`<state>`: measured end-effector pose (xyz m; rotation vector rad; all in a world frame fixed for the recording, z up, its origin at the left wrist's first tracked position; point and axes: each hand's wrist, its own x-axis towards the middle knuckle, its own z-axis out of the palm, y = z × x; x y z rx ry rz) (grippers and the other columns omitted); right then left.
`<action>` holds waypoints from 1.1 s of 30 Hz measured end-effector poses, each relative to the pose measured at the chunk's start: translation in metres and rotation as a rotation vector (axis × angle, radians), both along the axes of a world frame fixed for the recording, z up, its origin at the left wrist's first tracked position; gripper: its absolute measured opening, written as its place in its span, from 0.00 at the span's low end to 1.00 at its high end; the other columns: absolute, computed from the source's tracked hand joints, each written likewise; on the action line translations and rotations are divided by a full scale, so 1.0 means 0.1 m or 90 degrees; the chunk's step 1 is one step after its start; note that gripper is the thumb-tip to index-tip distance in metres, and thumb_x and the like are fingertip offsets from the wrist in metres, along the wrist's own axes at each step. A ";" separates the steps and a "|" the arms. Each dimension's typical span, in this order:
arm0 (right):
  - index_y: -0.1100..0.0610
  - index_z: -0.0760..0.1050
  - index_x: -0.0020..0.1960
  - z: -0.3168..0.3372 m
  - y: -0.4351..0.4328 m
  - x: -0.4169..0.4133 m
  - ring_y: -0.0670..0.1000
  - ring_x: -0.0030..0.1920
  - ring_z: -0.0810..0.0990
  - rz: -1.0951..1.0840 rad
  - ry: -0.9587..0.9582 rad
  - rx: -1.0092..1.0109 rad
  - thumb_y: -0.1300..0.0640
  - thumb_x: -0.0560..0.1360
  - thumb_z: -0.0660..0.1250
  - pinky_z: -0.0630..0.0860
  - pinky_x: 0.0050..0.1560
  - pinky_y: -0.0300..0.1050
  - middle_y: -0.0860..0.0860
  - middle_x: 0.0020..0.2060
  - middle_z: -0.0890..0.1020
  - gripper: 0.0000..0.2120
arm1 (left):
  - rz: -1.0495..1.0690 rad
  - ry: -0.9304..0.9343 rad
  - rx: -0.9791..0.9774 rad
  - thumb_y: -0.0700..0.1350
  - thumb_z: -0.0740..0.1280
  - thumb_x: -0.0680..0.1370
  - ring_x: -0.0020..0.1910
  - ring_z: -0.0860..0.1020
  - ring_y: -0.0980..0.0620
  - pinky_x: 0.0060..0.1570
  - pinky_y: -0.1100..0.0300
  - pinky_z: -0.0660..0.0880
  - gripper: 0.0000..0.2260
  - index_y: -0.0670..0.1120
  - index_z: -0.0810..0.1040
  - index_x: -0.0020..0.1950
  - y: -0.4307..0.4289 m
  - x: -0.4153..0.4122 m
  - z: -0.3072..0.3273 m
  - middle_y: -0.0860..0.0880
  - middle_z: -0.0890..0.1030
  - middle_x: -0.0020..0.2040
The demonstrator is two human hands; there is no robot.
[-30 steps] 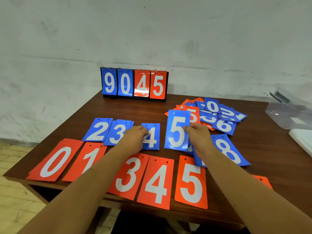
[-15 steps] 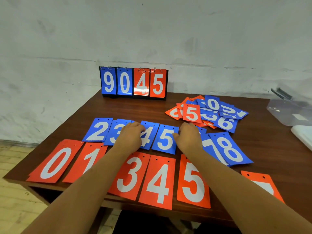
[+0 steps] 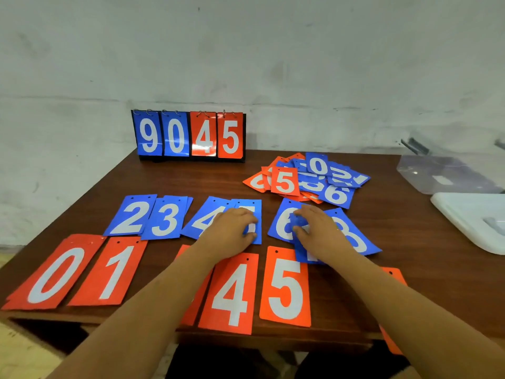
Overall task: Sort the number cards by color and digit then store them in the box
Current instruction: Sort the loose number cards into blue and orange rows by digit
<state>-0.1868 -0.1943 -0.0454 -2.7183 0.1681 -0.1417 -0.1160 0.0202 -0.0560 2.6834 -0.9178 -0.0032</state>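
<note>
Blue cards lie in a far row: 2 (image 3: pixel 131 214), 3 (image 3: pixel 166 220), 4 (image 3: pixel 203 218), 5 (image 3: pixel 252 206), 6 (image 3: pixel 282 227) and 8 (image 3: pixel 354 236). My left hand (image 3: pixel 232 228) lies on the blue 5, fingertips curled at its right edge. My right hand (image 3: pixel 317 231) grips a blurred blue card (image 3: pixel 303 254) lying over the 6 and 8, its digit mostly hidden. Red cards 0 (image 3: pixel 54 272), 1 (image 3: pixel 112 272), 4 (image 3: pixel 232 291) and 5 (image 3: pixel 285 288) line the near edge. My left arm covers another red card (image 3: pixel 191 307). A mixed pile (image 3: pixel 308 176) sits behind.
A clear plastic box (image 3: pixel 442 170) stands at the far right, its white lid (image 3: pixel 470 220) in front of it. A flip scoreboard (image 3: pixel 191 135) reading 9045 stands against the wall. One red card (image 3: pixel 393 274) lies under my right forearm near the table's front edge.
The blue 5 was laid flat beside the blue 4. My left hand shifted from the 4 onto the 5. My right hand moved right onto the blue cards by the 6 and 8.
</note>
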 end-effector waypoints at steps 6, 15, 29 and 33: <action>0.54 0.71 0.68 -0.06 -0.34 -0.12 0.51 0.66 0.72 -0.007 0.029 -0.032 0.49 0.78 0.65 0.71 0.65 0.46 0.51 0.67 0.73 0.20 | -0.108 -0.010 -0.049 0.49 0.63 0.81 0.74 0.63 0.54 0.73 0.55 0.61 0.20 0.51 0.70 0.73 -0.36 -0.13 0.07 0.53 0.68 0.75; 0.49 0.70 0.70 -0.10 -0.73 -0.18 0.52 0.73 0.65 -0.058 0.057 -0.088 0.42 0.78 0.61 0.66 0.70 0.50 0.50 0.72 0.68 0.22 | -0.132 0.002 0.073 0.47 0.62 0.81 0.73 0.64 0.55 0.73 0.53 0.62 0.19 0.51 0.71 0.73 -0.52 -0.17 0.09 0.53 0.69 0.73; 0.58 0.69 0.70 -0.13 -0.78 -0.25 0.53 0.69 0.67 -0.114 -0.043 -0.036 0.51 0.81 0.60 0.66 0.70 0.48 0.53 0.68 0.71 0.20 | -0.114 -0.075 -0.033 0.45 0.64 0.80 0.66 0.70 0.54 0.65 0.57 0.69 0.13 0.49 0.76 0.65 -0.74 -0.23 0.06 0.52 0.75 0.65; 0.60 0.70 0.70 -0.07 -0.94 -0.30 0.53 0.70 0.67 -0.123 -0.053 -0.019 0.59 0.79 0.60 0.65 0.70 0.46 0.54 0.69 0.71 0.20 | -0.187 -0.036 -0.055 0.47 0.63 0.81 0.69 0.69 0.52 0.67 0.55 0.68 0.17 0.48 0.74 0.69 -1.11 -0.32 0.08 0.51 0.72 0.69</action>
